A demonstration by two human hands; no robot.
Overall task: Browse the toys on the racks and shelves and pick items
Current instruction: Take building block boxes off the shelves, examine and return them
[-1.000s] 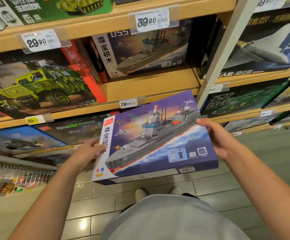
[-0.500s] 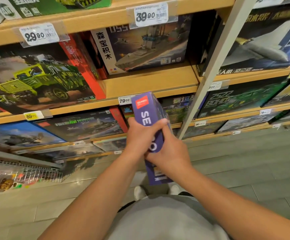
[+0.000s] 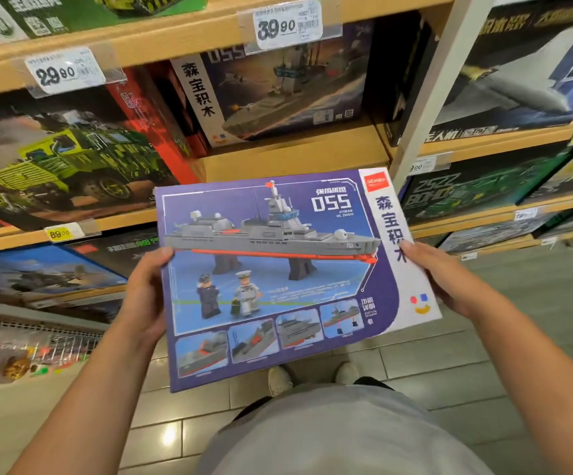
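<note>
Box just flipped: was edge-on w/ both hands bunched, now back panel faces up. Left hand & right hand grip opposite edges. Prob still inspecting, not shelving.

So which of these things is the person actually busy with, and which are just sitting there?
In use:
- purple warship box, gripped at its side edges
- left hand
- right hand

Just sitting there:
- matching warship box on the shelf above
- green truck box
- grey aircraft box
- price tags 39.90 and 29.90
- wooden shelf
</note>
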